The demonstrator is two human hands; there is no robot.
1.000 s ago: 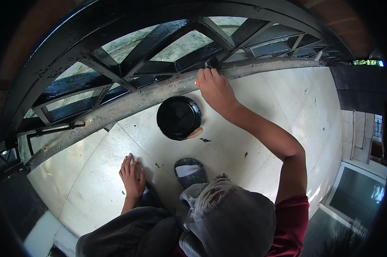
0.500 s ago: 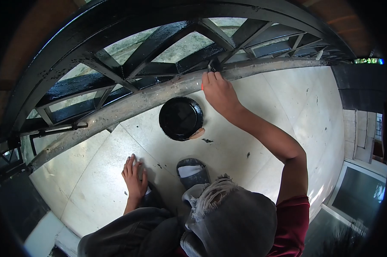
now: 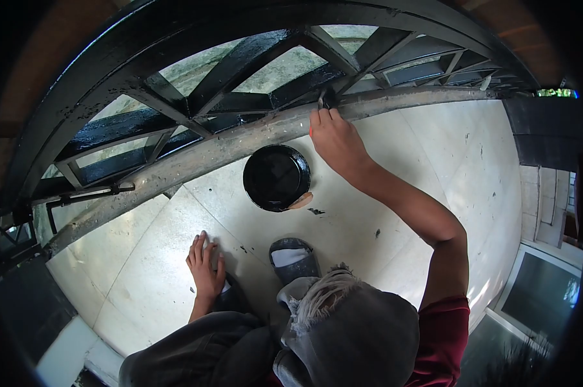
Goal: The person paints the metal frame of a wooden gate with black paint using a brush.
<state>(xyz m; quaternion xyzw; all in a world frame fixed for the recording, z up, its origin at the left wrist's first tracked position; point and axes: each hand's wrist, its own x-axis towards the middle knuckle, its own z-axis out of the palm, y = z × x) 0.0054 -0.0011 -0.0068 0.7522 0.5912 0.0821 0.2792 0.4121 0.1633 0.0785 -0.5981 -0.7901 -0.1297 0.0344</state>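
My right hand [image 3: 338, 143] is closed around a paintbrush [image 3: 325, 101]; a bit of orange shows beside the fingers, and the bristles are dark and hard to make out. The brush tip meets the lower edge of a black metal lattice gate [image 3: 243, 103], where parts of the bars shine as if wet. Below and left of that hand, a round black pan [image 3: 276, 177] of dark, glossy liquid stands on the floor. My left hand [image 3: 205, 274] hangs low over the floor near my foot, holding nothing, its fingers apart.
A rough grey sill [image 3: 240, 140] runs under the gate. Something flat and tan [image 3: 300, 200] lies at the pan's edge. Dark flecks [image 3: 316, 211] dot the pale tiled floor [image 3: 156, 258]. My dark shoe [image 3: 293, 259] is just below the pan. A framed glass panel [image 3: 542, 290] stands at right.
The whole view has shifted slightly to the right. My right hand stays at the gate's lower edge with the brush, and the left hand keeps its pose.
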